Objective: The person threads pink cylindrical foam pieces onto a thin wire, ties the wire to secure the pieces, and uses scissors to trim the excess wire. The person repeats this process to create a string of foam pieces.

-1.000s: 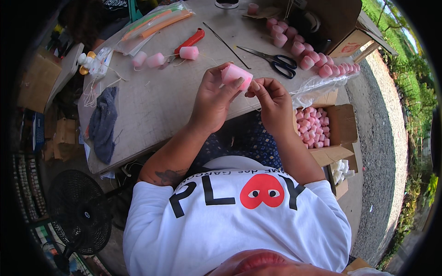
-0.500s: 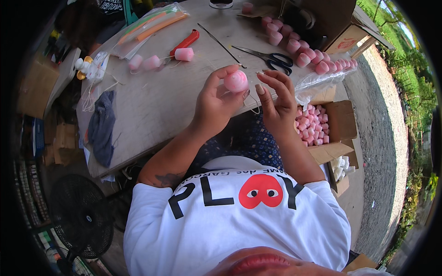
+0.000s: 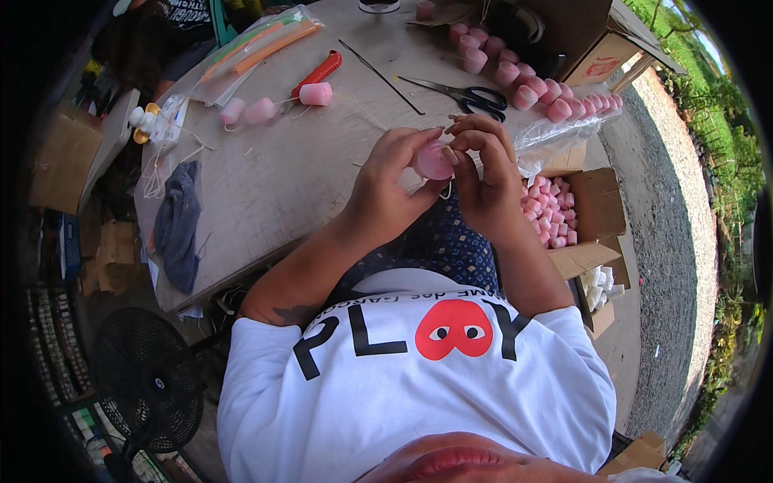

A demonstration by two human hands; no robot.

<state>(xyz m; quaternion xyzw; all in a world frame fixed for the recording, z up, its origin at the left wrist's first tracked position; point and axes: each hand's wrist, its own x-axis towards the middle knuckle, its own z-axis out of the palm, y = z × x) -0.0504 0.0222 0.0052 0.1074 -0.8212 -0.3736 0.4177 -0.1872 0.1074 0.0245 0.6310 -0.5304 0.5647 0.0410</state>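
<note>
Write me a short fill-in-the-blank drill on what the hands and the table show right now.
1. Both hands hold a small foam cylinder coloured ____.
2. The scissors on the table have ____ handles.
3. The open cardboard box of pink pieces sits on the person's ____ side.
4. The grey cloth lies near the table's ____ edge.

Missing words: pink; black; right; left
</note>
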